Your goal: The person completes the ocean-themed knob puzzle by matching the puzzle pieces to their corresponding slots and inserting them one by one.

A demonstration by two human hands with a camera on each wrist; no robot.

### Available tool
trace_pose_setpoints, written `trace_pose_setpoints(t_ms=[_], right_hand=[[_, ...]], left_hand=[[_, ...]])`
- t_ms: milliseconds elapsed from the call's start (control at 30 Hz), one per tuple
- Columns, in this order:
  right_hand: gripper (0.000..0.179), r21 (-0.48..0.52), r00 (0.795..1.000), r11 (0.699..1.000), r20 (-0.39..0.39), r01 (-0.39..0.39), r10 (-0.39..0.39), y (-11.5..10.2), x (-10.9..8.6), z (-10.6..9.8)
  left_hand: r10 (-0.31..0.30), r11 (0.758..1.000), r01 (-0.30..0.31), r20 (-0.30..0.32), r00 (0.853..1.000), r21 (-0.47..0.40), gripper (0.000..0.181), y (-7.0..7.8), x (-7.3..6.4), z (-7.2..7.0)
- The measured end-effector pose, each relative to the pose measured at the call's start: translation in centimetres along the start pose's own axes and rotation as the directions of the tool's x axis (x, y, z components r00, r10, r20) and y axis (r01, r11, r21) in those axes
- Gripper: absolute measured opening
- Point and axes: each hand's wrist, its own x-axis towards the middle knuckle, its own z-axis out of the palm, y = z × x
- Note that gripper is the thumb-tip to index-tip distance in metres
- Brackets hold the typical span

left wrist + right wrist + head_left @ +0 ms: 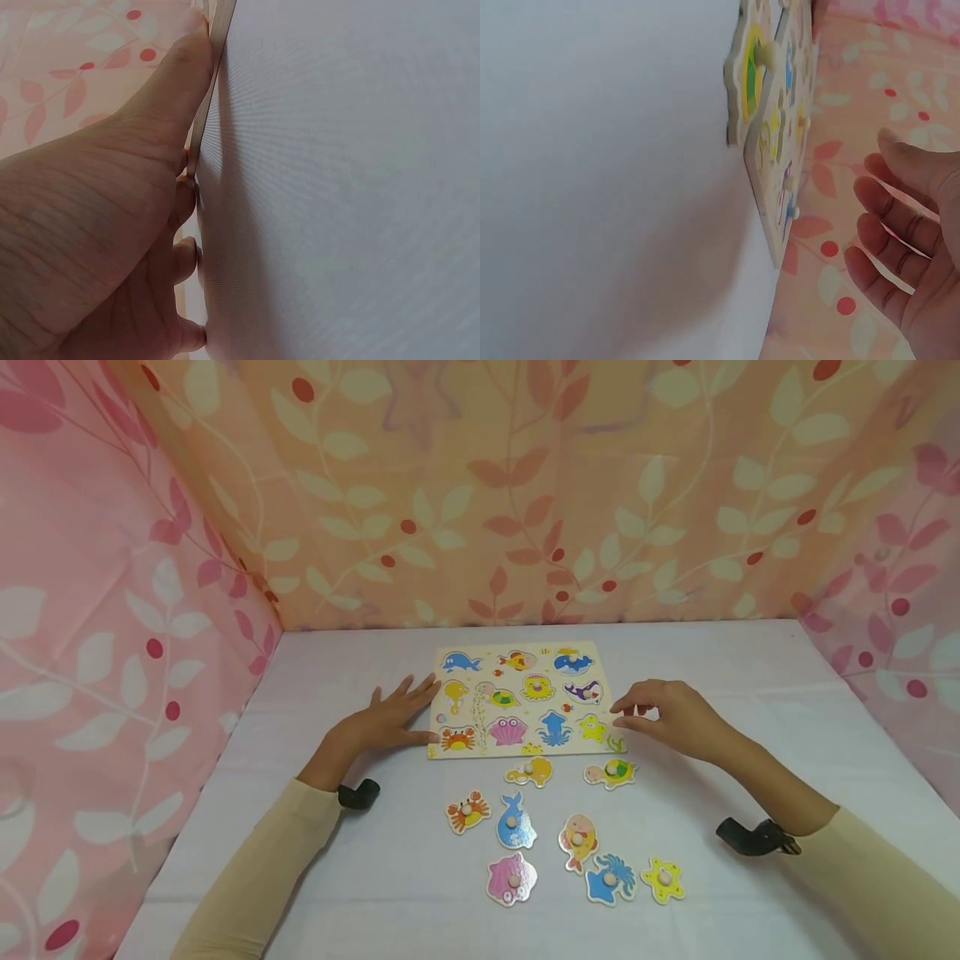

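A wooden sea-animal puzzle board (566,749) lies flat on the white cloth. My left hand (386,718) spreads its fingers along the board's left edge, the thumb touching the near left corner; the left wrist view shows the thumb (169,86) against that edge. Just off the board's right edge hovers my right hand (675,718), fingers loosely curved, thumb and forefinger apart. Nothing shows between those fingers (889,255) in the right wrist view. Knobbed pieces sit in the board: an octopus (537,683), an orca (583,692) and a blue whale (572,663).
Loose knobbed pieces lie in front of the board: seahorse (542,770), turtle (622,770), crab (459,814), blue whale (517,837), fish (578,825), shell (502,877), squid (597,887) and starfish (663,893). Patterned curtains (480,527) enclose the table's back and sides.
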Motion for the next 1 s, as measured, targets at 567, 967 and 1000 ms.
trace_pose_setpoints(t_ms=[567,967,1000], right_hand=[[0.020,0.092,0.995,0.995,0.080,0.049,-0.056,-0.9,-4.5,3.0],[0.023,0.014,0.993,0.999,0.107,0.052,-0.054,-0.6,-4.6,3.2],[0.023,0.009,0.993,0.999,0.106,0.049,-0.050,-0.6,-4.6,3.2]], left_hand=[[-0.012,1.000,0.012,0.017,1.000,-0.019,0.102,0.0,-0.6,0.7],[0.005,1.000,-0.005,0.004,1.000,-0.006,0.102,0.0,-0.1,0.0],[0.005,1.000,-0.005,0.003,1.000,-0.006,0.102,0.0,-0.1,0.0]])
